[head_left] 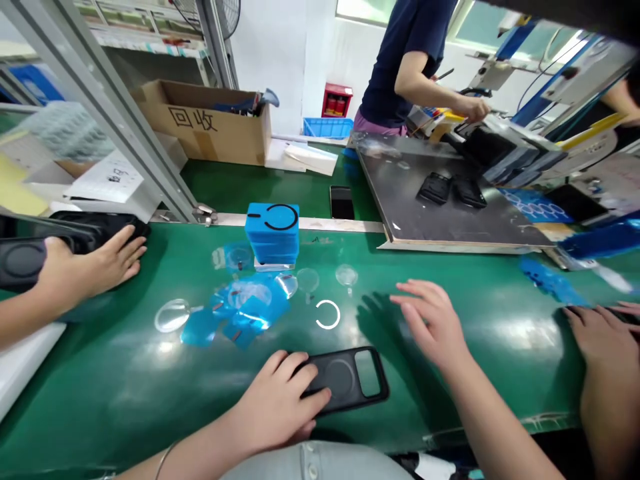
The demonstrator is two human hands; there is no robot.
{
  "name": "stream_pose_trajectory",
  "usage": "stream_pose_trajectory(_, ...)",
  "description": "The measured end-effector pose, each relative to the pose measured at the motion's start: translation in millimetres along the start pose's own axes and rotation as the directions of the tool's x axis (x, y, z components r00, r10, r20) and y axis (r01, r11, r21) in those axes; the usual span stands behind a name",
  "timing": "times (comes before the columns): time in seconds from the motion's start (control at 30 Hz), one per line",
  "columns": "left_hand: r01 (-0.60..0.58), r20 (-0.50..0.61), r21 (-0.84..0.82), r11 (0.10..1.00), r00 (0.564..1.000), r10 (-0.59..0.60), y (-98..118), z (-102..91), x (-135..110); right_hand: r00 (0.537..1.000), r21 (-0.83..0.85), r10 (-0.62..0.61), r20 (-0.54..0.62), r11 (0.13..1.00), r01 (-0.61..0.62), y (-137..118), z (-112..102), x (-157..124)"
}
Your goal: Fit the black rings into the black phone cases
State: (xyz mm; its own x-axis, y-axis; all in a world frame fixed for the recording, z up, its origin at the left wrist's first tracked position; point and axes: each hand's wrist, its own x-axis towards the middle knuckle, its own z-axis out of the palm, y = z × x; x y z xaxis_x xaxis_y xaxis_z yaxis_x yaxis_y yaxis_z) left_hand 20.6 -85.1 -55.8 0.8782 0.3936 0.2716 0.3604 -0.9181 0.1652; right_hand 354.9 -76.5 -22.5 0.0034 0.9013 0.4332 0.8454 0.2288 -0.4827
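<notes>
My left hand [283, 400] grips the lower end of a black phone case [345, 379], which lies flat on the green work surface [165, 400]. The case has a large camera opening at its right end and a faint round mark on its back. My right hand [434, 323] hovers to the right of the case with fingers spread and nothing in them. Just above the case lies a white C-shaped ring [317, 324]. Loose blue film pieces [250, 310] and clear round films [347, 275] are scattered beyond. Behind them stands a stack of blue sheets [273, 233], a black ring on top.
At left, another person's hand [95, 263] rests by black phone cases [20, 261]. At right is another person's hand [600, 347]. A dark board [400, 200], a phone [341, 202] and a cardboard box [215, 137] lie farther back, where a person in dark blue stands.
</notes>
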Motion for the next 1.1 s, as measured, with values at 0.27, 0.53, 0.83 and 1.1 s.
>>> stream_pose_trajectory(0.27, 0.043, -0.332, 0.020, 0.999, 0.943, -0.034, -5, 23.6, 3, 0.920, -0.187, 0.311, -0.238, 0.915, -0.358, 111, 2, 172)
stream_pose_trajectory(0.53, 0.068, -0.346, 0.011, 0.998, 0.936, -0.059, -9, 27.7, 8, 0.863, -0.320, 0.439, -0.252, 0.803, -0.502, 147, 10, 216)
stream_pose_trajectory(0.83, 0.076, -0.047, -0.074, 0.994, 0.996, -0.079, -4, -2.3, 3, 0.990, -0.186, 0.119, -0.075, 0.974, -0.132, 87, -6, 108)
stream_pose_trajectory(1.1, 0.255, -0.217, -0.196, 0.947, 0.930, -0.295, 4, -12.2, -8, 0.953, 0.040, -0.270, 0.140, 0.963, 0.267, -15, -28, -56)
